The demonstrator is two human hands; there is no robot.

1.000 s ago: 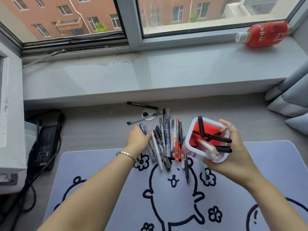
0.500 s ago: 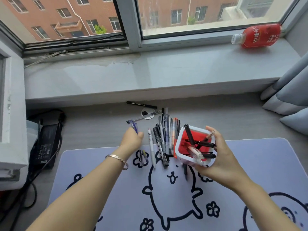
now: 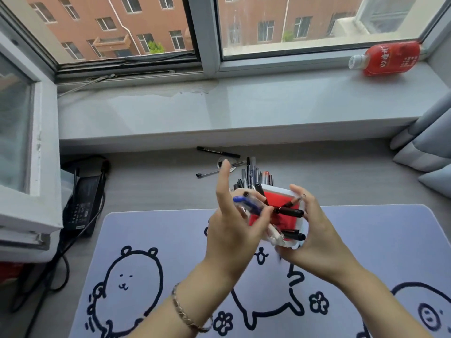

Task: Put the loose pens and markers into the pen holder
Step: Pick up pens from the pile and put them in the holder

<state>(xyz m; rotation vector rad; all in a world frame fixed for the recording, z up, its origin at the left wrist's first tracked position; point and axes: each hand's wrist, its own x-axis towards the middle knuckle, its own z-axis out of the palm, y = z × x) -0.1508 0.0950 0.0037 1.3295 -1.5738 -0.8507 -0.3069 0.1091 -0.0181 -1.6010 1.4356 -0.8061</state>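
The left hand (image 3: 234, 223) pinched a blue pen (image 3: 249, 205), its long axis lying sideways, tip toward the pen holder (image 3: 280, 191) just beside it. The right hand (image 3: 314, 235) gripped that tilted holder above the bench (image 3: 158, 181).

Left hand (image 3: 234, 230) pinching blue pen (image 3: 249, 204), right hand (image 3: 314, 237) gripping pen holder (image 3: 277, 191)

A home desk under a window sill (image 3: 244, 113), with cartoon desk mat (image 3: 366, 240)
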